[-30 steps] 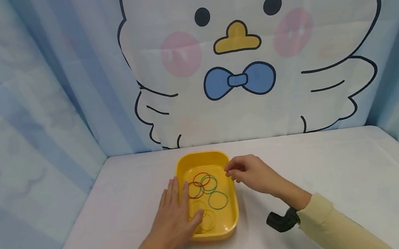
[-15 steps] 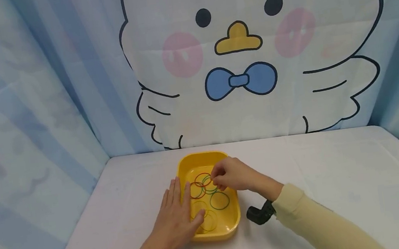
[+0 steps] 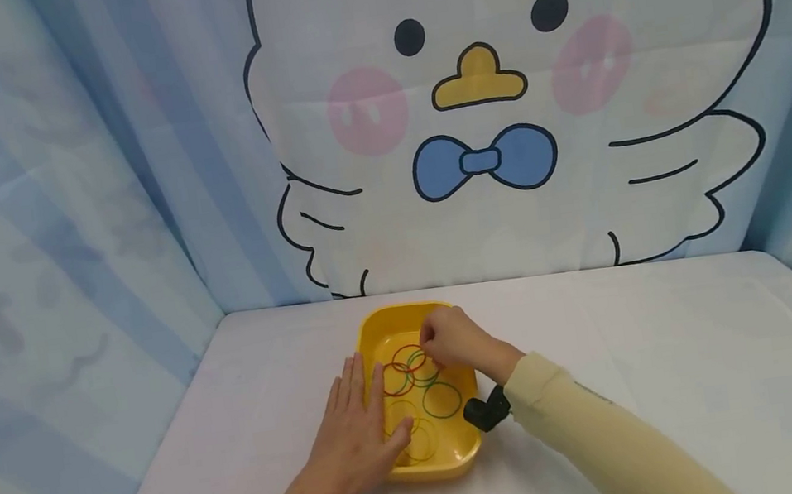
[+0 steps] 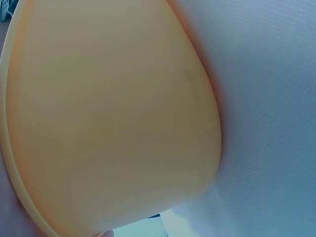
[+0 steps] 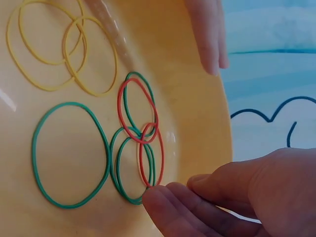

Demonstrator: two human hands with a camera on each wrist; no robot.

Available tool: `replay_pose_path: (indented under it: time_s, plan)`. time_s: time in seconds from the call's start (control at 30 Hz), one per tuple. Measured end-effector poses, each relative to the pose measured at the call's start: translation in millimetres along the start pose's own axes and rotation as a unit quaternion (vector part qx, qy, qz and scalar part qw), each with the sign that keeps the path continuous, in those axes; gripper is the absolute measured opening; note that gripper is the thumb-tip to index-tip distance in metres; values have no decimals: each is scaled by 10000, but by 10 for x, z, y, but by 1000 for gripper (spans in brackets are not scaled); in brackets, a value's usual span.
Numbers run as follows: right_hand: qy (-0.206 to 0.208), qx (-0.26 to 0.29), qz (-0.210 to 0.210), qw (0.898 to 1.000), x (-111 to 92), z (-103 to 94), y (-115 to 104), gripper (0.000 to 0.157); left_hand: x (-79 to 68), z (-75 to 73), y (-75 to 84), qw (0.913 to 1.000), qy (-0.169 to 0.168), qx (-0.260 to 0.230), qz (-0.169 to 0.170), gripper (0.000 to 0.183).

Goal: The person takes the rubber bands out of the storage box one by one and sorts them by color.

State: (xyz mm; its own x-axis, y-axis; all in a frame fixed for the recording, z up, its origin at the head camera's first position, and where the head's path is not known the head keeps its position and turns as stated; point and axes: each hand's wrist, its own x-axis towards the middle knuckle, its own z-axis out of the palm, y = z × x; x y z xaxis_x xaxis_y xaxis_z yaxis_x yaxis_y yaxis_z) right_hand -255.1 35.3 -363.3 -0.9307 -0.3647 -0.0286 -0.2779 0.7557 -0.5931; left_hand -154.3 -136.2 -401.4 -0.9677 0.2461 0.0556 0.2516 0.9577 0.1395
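Observation:
A yellow tray stands on the table with thin rubber bands lying in it. My left hand rests along its left rim, fingers spread and straight. Over the tray's far right part reaches my right hand. In the right wrist view its fingertips are at the lower ends of overlapping red bands and green bands; whether they touch is unclear. No band shows gripped. One green band lies by itself, and several yellow bands overlap nearer the front. The left wrist view shows the tray's outer wall.
The table has a white cover. Behind it hangs a curtain with a cartoon bird, and blue-white curtains close the sides. Black camera mounts sit under both wrists.
My right hand has moved from the tray's right rim leftward over the red and green bands, its forearm swinging left. My left hand stays on the left rim. The bands look unmoved.

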Motion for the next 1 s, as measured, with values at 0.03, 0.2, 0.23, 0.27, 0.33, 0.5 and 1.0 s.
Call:
replay_pose_path:
  time_s: [0.03,0.2,0.23,0.27,0.33,0.5,1.0]
  plan:
    - [42,-84,16,10000,18,8,0,12,1,1,1,10000,9,4,6,78]
    - [177,-352,155,9991,110,30,-15,18,0,3,7,10000,79,9,55,78]
    - [181,-343,212,9990,130,34,-19,20,1,7,6,9999,92,0,69,78]
    - [177,-339,265,9989,150,39,-20,22,1,8,7,9999,91,4,68,78]
    - [156,-339,362,9986,187,53,-22,27,1,12,5,9999,85,2,62,78]
    - [174,-556,331,9978,259,109,-15,36,-3,12,-3,9999,67,-18,74,78]
    - [608,-378,517,9961,337,299,54,42,-12,-1,-19,9999,52,-79,133,79]
